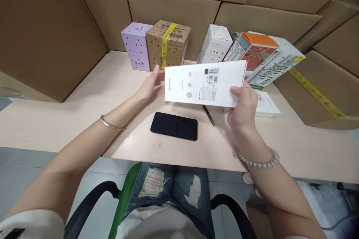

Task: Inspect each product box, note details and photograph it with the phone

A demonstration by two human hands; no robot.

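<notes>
A flat white box [202, 84] with small printed text, codes and red lettering is held above the table, tilted toward me. My right hand [243, 99] grips its right end, thumb on the printed face and the other fingers largely hidden. My left hand [153, 83] is beside the box's left end, fingers stretched out and thumb raised; whether its fingertips touch the box I cannot tell. Below the box lies a black phone [174, 126], screen up. A dark pen [209, 115] lies right of the phone, its far end hidden by the box.
A purple box [136, 48] and a taped brown carton [165, 46] stand at the back. Behind the held box are a white dotted box [215, 43], an orange-topped box [259, 50] and a green-lettered box [276, 69]. Another white box [266, 104] lies right. Large cartons [171, 11] wall the table [134, 134].
</notes>
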